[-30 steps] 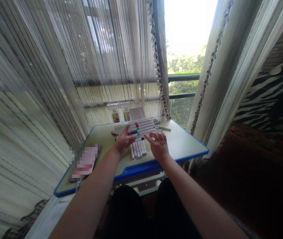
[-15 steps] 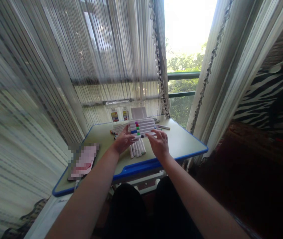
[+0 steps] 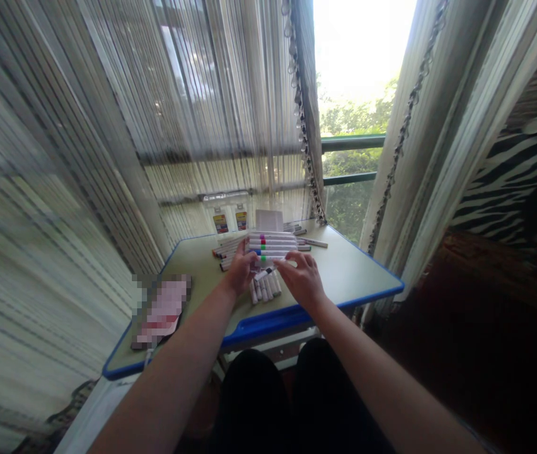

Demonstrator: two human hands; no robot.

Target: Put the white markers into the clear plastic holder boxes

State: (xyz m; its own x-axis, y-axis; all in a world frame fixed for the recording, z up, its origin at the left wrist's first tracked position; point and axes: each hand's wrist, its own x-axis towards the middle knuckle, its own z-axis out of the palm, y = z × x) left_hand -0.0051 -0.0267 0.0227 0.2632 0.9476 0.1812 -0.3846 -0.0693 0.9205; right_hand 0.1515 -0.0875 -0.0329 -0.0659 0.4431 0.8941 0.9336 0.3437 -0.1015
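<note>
On my feed, a row of white markers point(image 3: 278, 243) sits mid-frame, clamped in the left hand point(image 3: 240, 268).
I see the right hand point(image 3: 302, 275) just right of centre, fingertips by a tilted black-banded marker point(image 3: 263, 273); I can't tell if they pinch it. Loose markers point(image 3: 266, 290) lie below on the table point(image 3: 353, 277).

Room in home, by its furnishings. Ahead of left hand point(image 3: 241, 266) and off to its left: sheer grey-white striped curtains point(image 3: 230, 101) hanging in folds, dark beaded trim point(image 3: 302, 134). Ahead of right hand point(image 3: 302, 275), slightly to its right: tall bright window point(image 3: 363, 50), dark green horizontal rails point(image 3: 353, 143), leafy green bushes point(image 3: 356, 118) outside. Farther right of hands: black-and-white zebra-striped covering point(image 3: 509, 180), homely decor. Under both hands: small pale-topped bench point(image 3: 351, 271) with blue edging, household furniture in look.
</note>
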